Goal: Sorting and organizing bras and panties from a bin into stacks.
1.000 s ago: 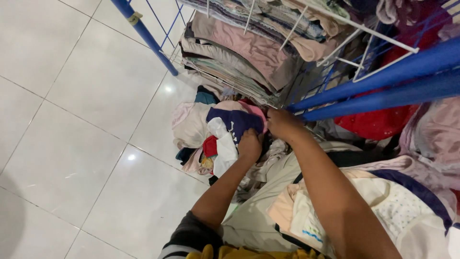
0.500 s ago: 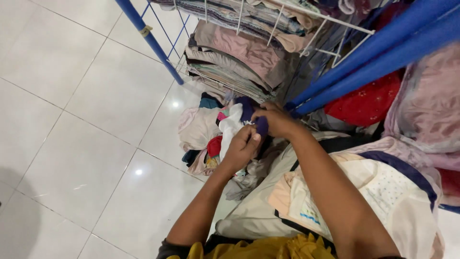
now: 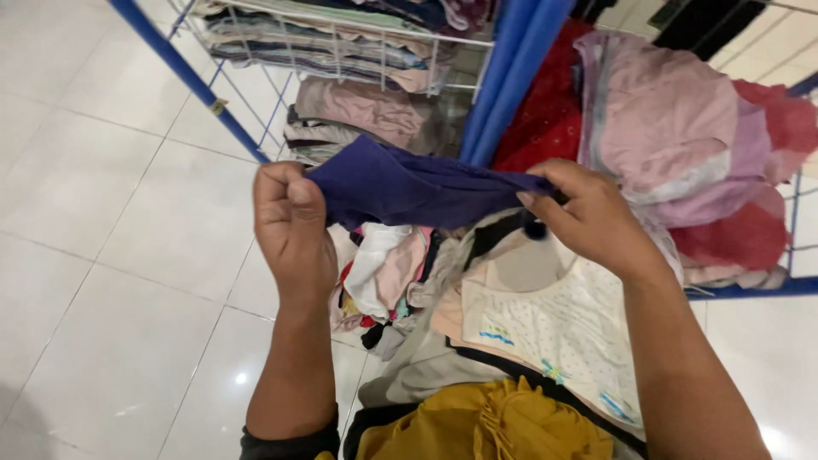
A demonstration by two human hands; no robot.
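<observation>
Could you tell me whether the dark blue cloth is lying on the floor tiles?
No, the dark blue cloth is stretched in the air between the left hand and right hand, above the clothes pile.

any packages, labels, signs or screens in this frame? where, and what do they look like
No packages, signs or screens in view.
Small tag: on the blue rack pole, upper left; tiny, pale yellowish, too small to tell more.
Printed marks: on the cream garment draped below the right hand; small blue and yellow-green patches.
Both hands hold a plain dark blue cloth, the left hand at its other end; no label shows on it.
</observation>
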